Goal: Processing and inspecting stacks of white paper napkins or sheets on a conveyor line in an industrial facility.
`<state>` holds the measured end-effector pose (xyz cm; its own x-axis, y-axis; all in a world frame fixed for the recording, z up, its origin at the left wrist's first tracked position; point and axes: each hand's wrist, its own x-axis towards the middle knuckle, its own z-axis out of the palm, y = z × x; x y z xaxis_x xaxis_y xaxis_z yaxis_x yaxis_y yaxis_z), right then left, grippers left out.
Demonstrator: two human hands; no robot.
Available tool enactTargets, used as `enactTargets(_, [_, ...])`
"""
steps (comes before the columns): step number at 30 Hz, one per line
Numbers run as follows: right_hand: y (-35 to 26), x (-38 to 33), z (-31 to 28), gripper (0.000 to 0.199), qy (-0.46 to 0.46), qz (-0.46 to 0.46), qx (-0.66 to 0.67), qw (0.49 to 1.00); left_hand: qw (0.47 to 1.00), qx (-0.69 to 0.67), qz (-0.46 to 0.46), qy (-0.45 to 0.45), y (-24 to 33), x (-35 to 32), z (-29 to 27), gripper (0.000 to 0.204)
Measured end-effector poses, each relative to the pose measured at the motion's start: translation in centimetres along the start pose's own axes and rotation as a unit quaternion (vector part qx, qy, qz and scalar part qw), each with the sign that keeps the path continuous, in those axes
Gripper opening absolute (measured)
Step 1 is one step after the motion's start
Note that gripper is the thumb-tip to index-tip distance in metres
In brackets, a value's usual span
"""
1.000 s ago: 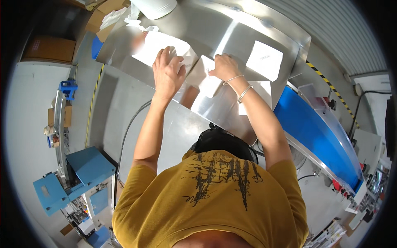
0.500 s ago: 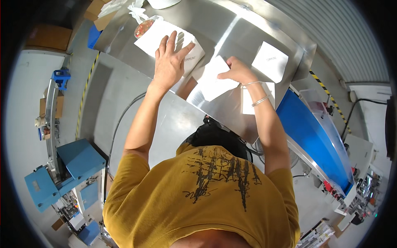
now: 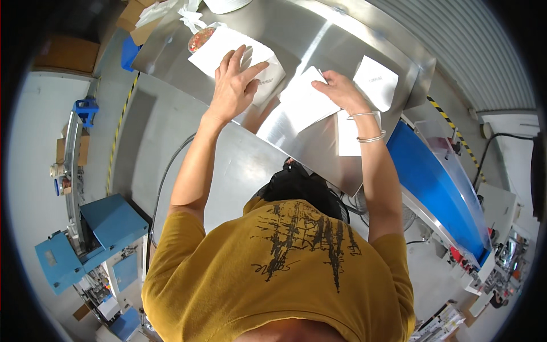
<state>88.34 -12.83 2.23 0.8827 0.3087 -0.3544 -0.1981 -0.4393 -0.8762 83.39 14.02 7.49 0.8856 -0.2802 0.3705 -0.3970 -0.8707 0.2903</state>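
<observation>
Looking down over my yellow shirt (image 3: 285, 273), I see the biggest thing in front of me, a steel table (image 3: 319, 45) that runs across the top of the view, with both of my arms stretched out onto it. To my right a blue conveyor belt (image 3: 439, 182) slopes away beside the table, and to my left a blue machine (image 3: 85, 233) stands on the grey floor, well apart from the work. On the table, near its far left edge, lies a white pouch (image 3: 228, 48) with a round window at one end that shows something red inside. My left hand (image 3: 233, 85) lies flat on that pouch, fingers spread wide and palm down, pressing on it rather than pinching it. Just to the right lies a white paper bag (image 3: 305, 102), tilted on the steel. My right hand (image 3: 339, 91) rests on its upper right corner, fingers bent down onto the paper; I cannot tell whether they pinch the edge or only hold it flat. Past that hand another white bag (image 3: 376, 82) lies flat near the table's right edge, and a third white sheet (image 3: 348, 134) sits under my right wrist, which wears two thin bangles (image 3: 367, 128).
</observation>
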Motion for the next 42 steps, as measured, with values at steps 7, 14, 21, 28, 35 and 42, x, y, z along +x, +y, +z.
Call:
enactTargets(7, [0.0, -0.1, -0.7, 0.042, -0.039, 0.013, 0.038, 0.998, 1.0, -0.026, -0.012, -0.007, -0.2, 0.1, -0.4, 0.058])
enactTargets(14, [0.2, 1.6, 0.3, 0.051, 0.366, -0.165, -0.474, 0.784, 0.998, -0.01, -0.002, 0.069, -0.4, -1.1, 0.9, 0.051])
enactTargets(21, [-4.1, 1.5, 3.7, 0.053, 0.097, -0.247, -0.075, 0.961, 0.997, -0.015, 0.007, 0.075, 0.3, -0.8, 0.8, 0.048])
enactTargets(28, [-4.0, 2.2, 4.7, 0.051, 0.048, -0.268, 0.028, 0.962, 0.996, -0.035, 0.029, 0.073, 0.1, -1.4, 0.7, 0.043])
enactTargets(35, [-3.5, 3.4, 4.0, 0.045, -0.028, -0.26, -0.047, 0.964, 0.997, -0.03, 0.054, 0.048, -0.4, -0.8, 0.0, 0.034])
enactTargets(42, [-3.4, 0.9, 1.6, 0.034, 0.013, -0.1, 0.076, 0.992, 0.998, -0.044, -0.006, 0.044, -1.9, 0.0, -0.2, 0.023])
